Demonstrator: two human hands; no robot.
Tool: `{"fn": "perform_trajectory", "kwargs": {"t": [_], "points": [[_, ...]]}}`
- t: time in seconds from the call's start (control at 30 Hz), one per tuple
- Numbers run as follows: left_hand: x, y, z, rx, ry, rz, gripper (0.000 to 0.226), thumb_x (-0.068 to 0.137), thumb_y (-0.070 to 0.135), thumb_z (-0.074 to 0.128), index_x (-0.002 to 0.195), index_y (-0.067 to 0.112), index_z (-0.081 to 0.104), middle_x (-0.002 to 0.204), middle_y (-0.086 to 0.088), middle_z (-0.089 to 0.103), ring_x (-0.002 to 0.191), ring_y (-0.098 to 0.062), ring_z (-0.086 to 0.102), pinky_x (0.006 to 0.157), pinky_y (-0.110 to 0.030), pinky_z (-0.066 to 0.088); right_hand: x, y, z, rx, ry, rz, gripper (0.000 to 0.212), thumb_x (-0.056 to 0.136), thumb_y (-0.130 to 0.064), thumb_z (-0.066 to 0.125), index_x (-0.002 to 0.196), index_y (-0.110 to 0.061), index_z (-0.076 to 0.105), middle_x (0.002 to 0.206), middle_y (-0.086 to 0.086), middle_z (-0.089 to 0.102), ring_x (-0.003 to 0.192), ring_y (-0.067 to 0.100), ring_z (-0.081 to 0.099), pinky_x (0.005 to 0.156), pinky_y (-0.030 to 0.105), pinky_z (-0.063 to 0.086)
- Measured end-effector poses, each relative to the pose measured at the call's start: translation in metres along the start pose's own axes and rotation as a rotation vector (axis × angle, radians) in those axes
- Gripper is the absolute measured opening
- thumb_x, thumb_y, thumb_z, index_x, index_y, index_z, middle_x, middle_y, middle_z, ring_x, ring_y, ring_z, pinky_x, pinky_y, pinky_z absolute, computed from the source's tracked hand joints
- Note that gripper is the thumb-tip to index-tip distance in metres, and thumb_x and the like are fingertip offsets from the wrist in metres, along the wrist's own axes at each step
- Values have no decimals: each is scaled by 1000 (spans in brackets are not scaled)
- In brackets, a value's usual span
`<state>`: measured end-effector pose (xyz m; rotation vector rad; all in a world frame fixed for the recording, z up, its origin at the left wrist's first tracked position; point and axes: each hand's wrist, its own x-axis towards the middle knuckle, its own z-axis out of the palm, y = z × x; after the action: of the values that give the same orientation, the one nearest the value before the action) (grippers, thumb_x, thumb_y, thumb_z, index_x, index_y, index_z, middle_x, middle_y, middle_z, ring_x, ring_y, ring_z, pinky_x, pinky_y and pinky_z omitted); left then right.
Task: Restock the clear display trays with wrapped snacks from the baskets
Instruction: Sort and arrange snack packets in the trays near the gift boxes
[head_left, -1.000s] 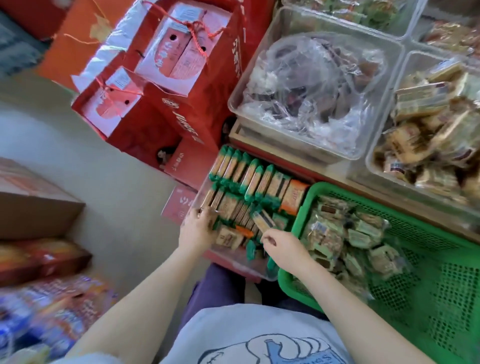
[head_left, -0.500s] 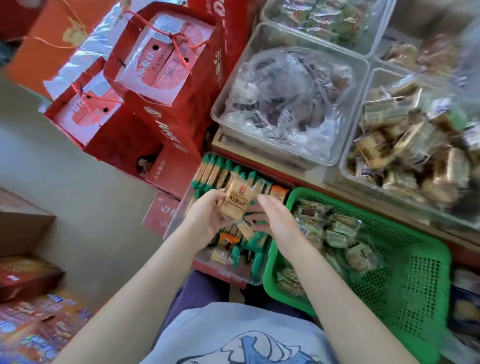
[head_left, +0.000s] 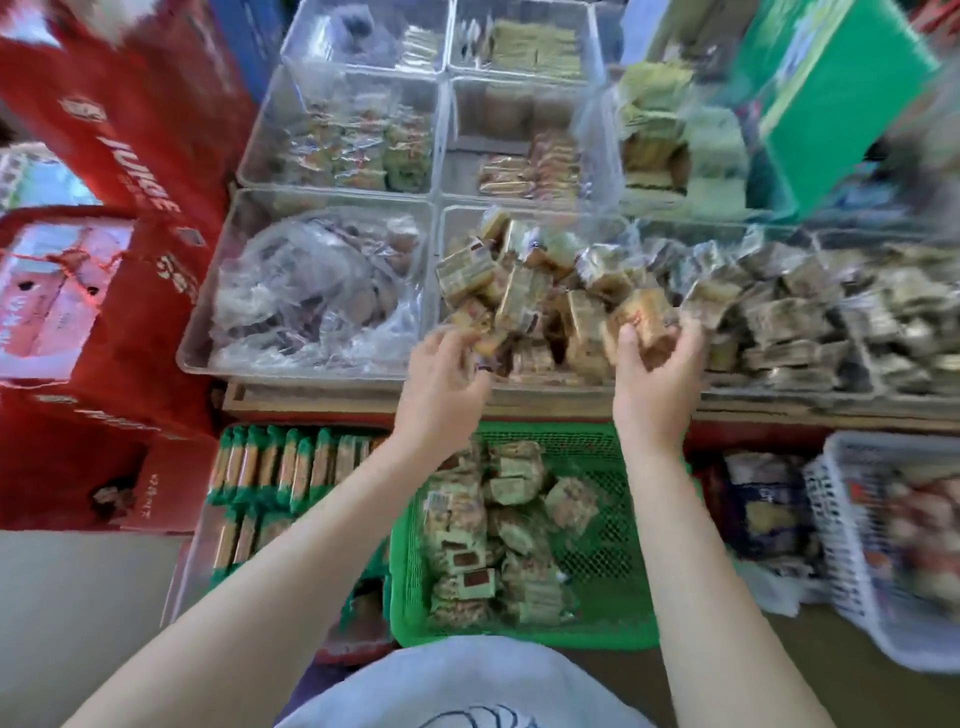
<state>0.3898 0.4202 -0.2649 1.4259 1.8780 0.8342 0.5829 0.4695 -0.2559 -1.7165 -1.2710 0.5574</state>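
Observation:
A clear display tray (head_left: 524, 387) heaped with tan wrapped snacks (head_left: 514, 291) stands in the middle of the shelf. My right hand (head_left: 654, 379) grips one tan wrapped snack (head_left: 644, 317) above the tray's near right corner. My left hand (head_left: 441, 379) reaches over the tray's near edge, its fingers curled round a small wrapped snack (head_left: 485, 345) that is blurred. Below my arms a green basket (head_left: 608, 525) holds several wrapped snacks (head_left: 493, 525). To its left lies a clear tray of green-ended snack bars (head_left: 280, 467).
Red gift boxes (head_left: 104, 291) crowd the left. A clear tray with a plastic bag (head_left: 311, 291) sits left of the tan snacks, more clear trays (head_left: 363, 135) behind, a full tray (head_left: 831, 312) to the right. A white basket (head_left: 883, 545) stands at lower right, a green box (head_left: 831, 93) at top right.
Both hands rose from the low tray of green-ended bars to the shelf tray of tan snacks, each carrying a wrapped snack. The camera tilted up, showing more trays.

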Motion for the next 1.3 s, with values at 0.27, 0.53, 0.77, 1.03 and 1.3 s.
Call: {"fn": "perform_trajectory", "kwargs": {"t": [0.27, 0.53, 0.77, 1.03, 1.3], "points": [[45, 17, 50, 652, -237, 226, 77, 96, 30, 53, 159, 36, 8, 167, 3, -14, 153, -25, -15, 122, -49, 12, 49, 55, -1, -579, -296, -94, 57, 104, -25, 47, 155, -27, 23, 123, 12, 57, 93, 34, 64, 78, 51, 56], [31, -19, 65, 863, -285, 224, 73, 96, 31, 50, 159, 22, 14, 164, -1, -26, 153, -28, -13, 121, -48, 20, 39, 63, 0, -635, -353, -146, 28, 102, -26, 49, 126, -15, 43, 99, 7, 62, 86, 32, 64, 79, 42, 46], [14, -29, 60, 739, -258, 200, 66, 95, 31, 53, 155, 22, 27, 168, 0, -7, 154, -24, -4, 123, -46, 14, 17, 66, 2, -710, -197, -191, 22, 93, -28, 60, 101, -9, 52, 100, 11, 56, 93, 33, 54, 75, 41, 42], [-35, -85, 22, 272, 237, -36, 22, 90, 10, 60, 111, 11, 67, 109, -2, 58, 102, -19, 53, 81, -28, 42, -60, 50, 46, -204, -791, -163, 15, 101, -19, 48, 94, -15, 61, 83, -4, 59, 69, 15, 54, 60, 34, 44], [-101, -217, 1, 188, -177, -924, 41, 99, 27, 48, 138, 15, 52, 112, -8, 67, 72, -19, 63, 56, -30, 50, -150, 87, 97, -315, -1246, 143, 22, 103, -27, 46, 101, -19, 66, 85, 8, 67, 62, 22, 54, 59, 35, 43]]}}
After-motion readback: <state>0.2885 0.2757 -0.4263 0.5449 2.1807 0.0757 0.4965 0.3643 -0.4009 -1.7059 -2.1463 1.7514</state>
